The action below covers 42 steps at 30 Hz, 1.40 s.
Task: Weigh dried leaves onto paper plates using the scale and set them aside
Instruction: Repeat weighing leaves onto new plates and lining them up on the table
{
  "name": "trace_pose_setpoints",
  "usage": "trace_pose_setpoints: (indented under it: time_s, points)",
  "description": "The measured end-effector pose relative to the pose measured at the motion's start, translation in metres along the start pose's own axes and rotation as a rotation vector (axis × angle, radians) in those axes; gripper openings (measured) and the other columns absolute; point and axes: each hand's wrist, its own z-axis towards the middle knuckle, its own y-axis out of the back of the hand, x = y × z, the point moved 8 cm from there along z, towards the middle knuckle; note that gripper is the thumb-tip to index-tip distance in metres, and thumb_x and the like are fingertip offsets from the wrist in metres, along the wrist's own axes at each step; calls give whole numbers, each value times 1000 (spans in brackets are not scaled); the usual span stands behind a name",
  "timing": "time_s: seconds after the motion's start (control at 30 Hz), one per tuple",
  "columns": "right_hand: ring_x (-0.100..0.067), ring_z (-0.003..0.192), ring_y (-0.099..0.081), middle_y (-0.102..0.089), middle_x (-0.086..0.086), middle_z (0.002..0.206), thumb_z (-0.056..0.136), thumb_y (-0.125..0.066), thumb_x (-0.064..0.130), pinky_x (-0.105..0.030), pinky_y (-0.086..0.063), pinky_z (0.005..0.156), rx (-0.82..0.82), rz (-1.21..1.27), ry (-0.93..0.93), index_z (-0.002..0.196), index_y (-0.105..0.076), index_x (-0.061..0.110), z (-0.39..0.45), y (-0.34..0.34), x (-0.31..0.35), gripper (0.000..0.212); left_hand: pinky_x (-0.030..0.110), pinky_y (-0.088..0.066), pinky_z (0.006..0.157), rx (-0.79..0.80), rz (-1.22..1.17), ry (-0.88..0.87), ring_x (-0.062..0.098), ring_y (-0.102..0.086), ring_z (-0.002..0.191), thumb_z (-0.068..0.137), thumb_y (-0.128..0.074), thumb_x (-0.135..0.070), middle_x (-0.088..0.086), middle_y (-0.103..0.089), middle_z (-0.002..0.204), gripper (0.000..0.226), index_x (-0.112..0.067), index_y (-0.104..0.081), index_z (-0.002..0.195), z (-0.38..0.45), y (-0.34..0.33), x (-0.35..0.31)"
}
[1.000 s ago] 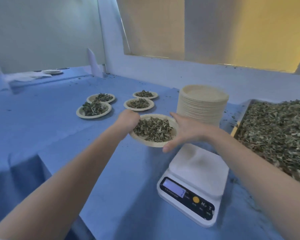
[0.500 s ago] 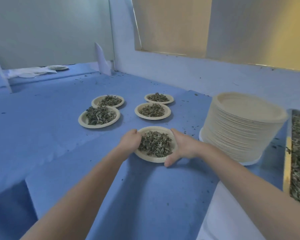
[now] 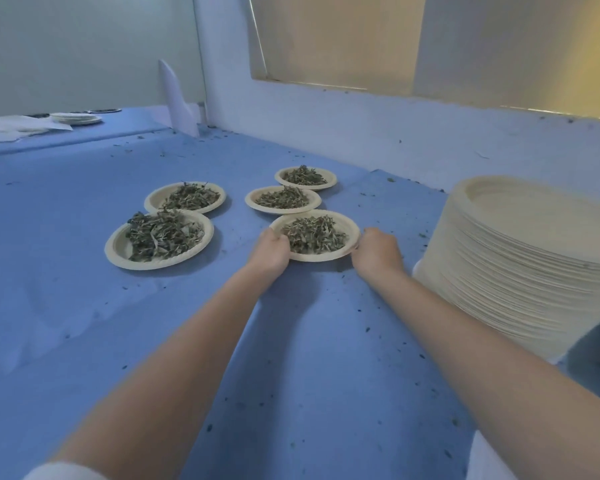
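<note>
My left hand [image 3: 270, 249] and right hand [image 3: 374, 250] clasp the fifth plate [image 3: 347, 249] of leaves [image 3: 313, 234] between them on the tabletop [image 3: 66, 306]. Four filled plates [image 3: 160, 258] lie beyond; one stack [image 3: 520, 265] stands right.

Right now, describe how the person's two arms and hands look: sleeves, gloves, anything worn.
Both forearms are bare from wrist to near the elbow. The left hand and right hand wear no gloves; no rings, watch or bands show. A white sleeve edge shows low on the left arm. The right arm's sleeve is out of view.

Plate stack [image 3: 534, 271] cut off at right edge.
</note>
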Motion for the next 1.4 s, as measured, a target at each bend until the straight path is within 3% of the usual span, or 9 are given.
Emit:
trace_pose_setpoints:
  time_s: [0.23,0.43,0.57,0.73,0.9,1.03,1.1,1.2,1.4]
  points:
    - [-34,109,-56,-56,-19,121,92,-44,-2,-33,-39,70,18,-24,1,119,-48,-2,-7,5,11,27,34,-37,86,-1,9,50,26,-48,105,100,-33,-18,16,-48,131,34,-1,-45,127,-9,1,0]
    - [-31,101,-54,-56,-18,116,89,-45,-3,-32,-35,65,37,16,161,115,-47,-1,-51,40,44,26,18,-20,52,-28,-28,4,1,-24,58,97,-36,-13,-10,-31,72,31,-27,-30,69,-49,16,-24]
    - [-24,83,-43,-56,-16,108,89,-44,-2,-30,-32,62,1,49,295,100,-44,7,-89,84,66,14,30,-40,77,18,-28,-46,24,-52,96,93,-37,-16,18,-52,122,35,-3,-48,124,-87,24,-62]
    - [-29,94,-48,-51,-10,93,88,-42,-4,-33,-36,69,-91,7,426,110,-48,3,-120,149,61,24,28,-26,59,90,-32,-159,14,-35,66,93,-42,-12,-2,-38,71,23,-20,-41,72,-125,9,-122]
    - [-33,120,-50,-55,-20,128,89,-47,2,-36,-42,94,-141,29,303,126,-51,-2,-119,201,1,37,29,-31,78,164,70,-336,25,-47,97,94,-42,-14,6,-55,98,14,-13,-56,95,-160,-37,-177]
    - [-31,118,-50,-57,-14,121,86,-51,10,-34,-43,87,-158,-21,173,119,-56,5,-109,221,-54,33,27,-32,97,133,203,-463,21,-38,132,94,-44,-20,3,-41,146,50,-15,-36,143,-175,-67,-201]
    - [-32,102,-50,-51,-12,91,83,-52,11,-32,-39,68,-150,-70,96,86,-53,8,-103,225,-77,4,29,-37,88,135,218,-423,23,-46,121,93,-46,-21,2,-51,129,42,-14,-45,134,-174,-77,-204]
    - [-24,70,-33,-26,-4,67,82,-51,13,-29,-22,48,-76,-53,2,62,-28,16,-93,221,-107,31,26,-29,52,101,247,-334,11,-39,62,90,-48,-21,-5,-39,74,11,-15,-42,84,-165,-84,-200]
    - [-14,50,-13,-16,1,56,82,-49,7,-27,-11,47,-30,188,-36,60,-18,18,-85,218,-133,40,29,-23,48,141,196,-165,14,-33,56,89,-45,-19,2,-35,65,25,-13,-35,66,-157,-97,-190]
